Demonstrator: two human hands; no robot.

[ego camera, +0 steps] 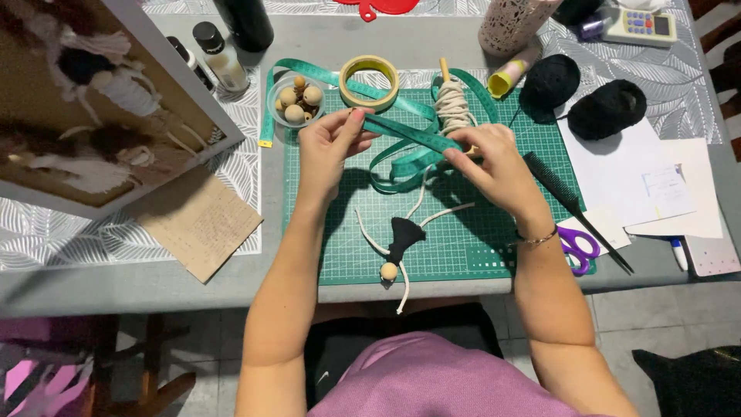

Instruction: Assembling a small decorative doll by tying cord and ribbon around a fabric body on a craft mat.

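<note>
My left hand [328, 147] and my right hand [490, 162] both pinch a teal measuring tape [409, 131], stretching a short length of it between them above a green cutting mat [463, 232]. The rest of the tape loops across the mat's far side. Below my hands on the mat lies a small cord doll [397, 247] with a wooden bead head and black yarn body. A stick wound with cream cord [451, 104] lies just beyond my right hand.
A bowl of wooden beads [297, 96], a roll of tape [370, 81], two black yarn balls [583, 96], a black comb [575, 208], purple scissors [579, 247], white papers [656, 181], small bottles [220, 54] and a framed doll picture [93, 100] surround the mat.
</note>
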